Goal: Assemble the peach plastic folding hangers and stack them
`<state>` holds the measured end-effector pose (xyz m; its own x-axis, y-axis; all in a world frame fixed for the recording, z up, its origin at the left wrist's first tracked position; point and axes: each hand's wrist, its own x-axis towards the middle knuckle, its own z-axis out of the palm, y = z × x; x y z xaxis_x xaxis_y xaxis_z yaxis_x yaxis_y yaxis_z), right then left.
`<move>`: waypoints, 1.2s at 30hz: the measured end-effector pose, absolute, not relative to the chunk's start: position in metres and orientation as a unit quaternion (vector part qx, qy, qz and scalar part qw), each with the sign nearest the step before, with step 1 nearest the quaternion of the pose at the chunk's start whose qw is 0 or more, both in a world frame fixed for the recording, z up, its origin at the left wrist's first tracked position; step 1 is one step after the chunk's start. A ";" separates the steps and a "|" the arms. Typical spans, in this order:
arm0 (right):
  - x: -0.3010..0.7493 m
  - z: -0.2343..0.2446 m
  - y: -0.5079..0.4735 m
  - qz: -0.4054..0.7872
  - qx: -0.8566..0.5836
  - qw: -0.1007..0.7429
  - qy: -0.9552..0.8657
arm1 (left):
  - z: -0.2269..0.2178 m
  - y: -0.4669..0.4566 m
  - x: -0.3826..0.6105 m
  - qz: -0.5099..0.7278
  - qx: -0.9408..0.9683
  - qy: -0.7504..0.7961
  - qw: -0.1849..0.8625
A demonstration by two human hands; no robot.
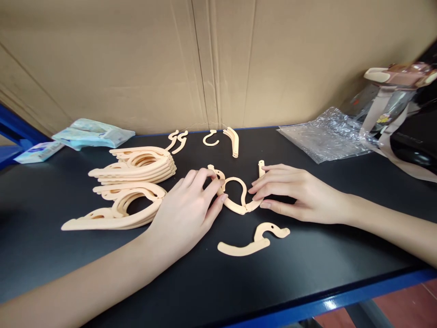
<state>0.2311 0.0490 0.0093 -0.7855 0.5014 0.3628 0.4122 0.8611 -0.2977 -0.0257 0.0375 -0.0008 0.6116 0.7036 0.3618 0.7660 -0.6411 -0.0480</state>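
Observation:
Both hands meet at a peach plastic hanger assembly (239, 200) lying on the black table (307, 264). My left hand (186, 212) pinches its left end, near the hook piece, between thumb and fingers. My right hand (293, 193) lies with fingers pressed together on the assembly's right arm. A loose hanger arm (251, 241) lies just in front of them. Left of my left hand sit two stacks of finished peach hangers (133, 187).
Small hook and arm pieces (221, 139) lie near the cardboard wall. Crumpled clear plastic bags (324, 136) and a bottle with a strap (392, 95) are at the right. Blue-white packets (92, 133) lie at the far left. The table's blue front edge (341, 303) runs below.

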 end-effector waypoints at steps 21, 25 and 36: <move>0.231 0.009 0.044 0.155 -0.212 0.173 -0.949 | -0.002 0.040 -0.030 -0.178 -0.895 -0.407 0.040; 0.231 0.008 0.043 0.154 -0.216 0.168 -0.949 | -0.003 0.040 -0.030 -0.175 -0.893 -0.413 0.030; 0.229 0.008 0.047 0.134 -0.229 0.192 -0.945 | -0.003 0.041 -0.029 -0.176 -0.897 -0.401 0.067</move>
